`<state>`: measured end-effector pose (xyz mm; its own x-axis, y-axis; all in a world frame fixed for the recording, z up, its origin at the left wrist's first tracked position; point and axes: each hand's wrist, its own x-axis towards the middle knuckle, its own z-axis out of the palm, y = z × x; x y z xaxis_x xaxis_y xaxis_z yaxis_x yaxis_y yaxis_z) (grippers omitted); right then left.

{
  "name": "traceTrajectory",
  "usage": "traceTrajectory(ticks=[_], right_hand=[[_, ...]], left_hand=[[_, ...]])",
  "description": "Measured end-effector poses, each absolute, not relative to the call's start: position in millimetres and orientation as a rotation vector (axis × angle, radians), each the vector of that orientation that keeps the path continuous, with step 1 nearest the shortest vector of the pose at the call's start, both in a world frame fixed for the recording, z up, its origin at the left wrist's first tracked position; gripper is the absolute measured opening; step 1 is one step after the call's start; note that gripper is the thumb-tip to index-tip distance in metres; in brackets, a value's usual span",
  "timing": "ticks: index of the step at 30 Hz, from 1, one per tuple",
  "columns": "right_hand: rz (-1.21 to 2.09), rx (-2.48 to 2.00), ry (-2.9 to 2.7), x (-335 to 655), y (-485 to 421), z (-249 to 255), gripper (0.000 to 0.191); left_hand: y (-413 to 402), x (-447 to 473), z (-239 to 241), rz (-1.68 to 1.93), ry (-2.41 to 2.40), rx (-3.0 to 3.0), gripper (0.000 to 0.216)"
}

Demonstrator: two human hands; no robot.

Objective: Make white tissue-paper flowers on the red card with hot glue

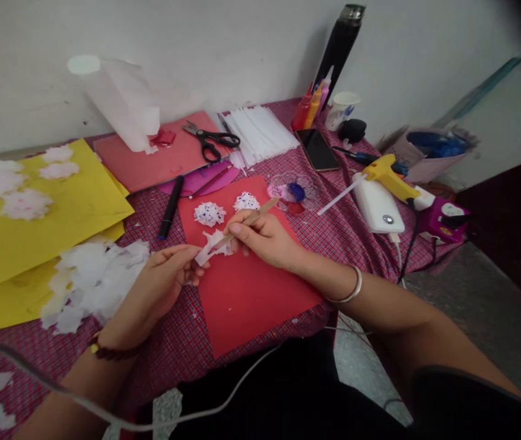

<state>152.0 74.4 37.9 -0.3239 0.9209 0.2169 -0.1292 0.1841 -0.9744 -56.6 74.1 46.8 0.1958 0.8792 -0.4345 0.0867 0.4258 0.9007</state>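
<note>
Speckled flower (245, 200) partly behind right hand (260, 235), yellow paper (54, 235) cut off.

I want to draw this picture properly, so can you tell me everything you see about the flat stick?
The stick is thin, light brown and looks wooden, with a rounded upper end. The right hand grips it between thumb and fingers. It slants over the red sheet, its lower end at the white paper strip in the left hand. I can't tell if stick and strip touch.
</note>
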Motion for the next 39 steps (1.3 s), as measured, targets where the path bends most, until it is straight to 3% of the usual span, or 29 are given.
traceTrajectory(ticks=[17, 22, 29, 35, 39], right_hand=[[1.341, -0.781, -1.447, 150, 74, 36, 0.040], [1.324, -0.772, -1.438, 150, 75, 37, 0.039], [1.330, -0.760, -1.397, 152, 76, 38, 0.038], [1.437, -0.634, -1.327, 152, 80, 28, 0.028], [1.542, -0.629, -1.197, 149, 80, 27, 0.029]], left_hand=[[72, -56, 45, 0.755, 1.250, 0.912, 0.017], [74, -61, 45, 0.744, 1.169, 0.857, 0.008], [78, -66, 42, 0.699, 1.009, 0.666, 0.015], [73, -59, 35, 0.859, 1.060, 0.825, 0.019], [68, -57, 37, 1.065, 1.177, 1.214, 0.010]])
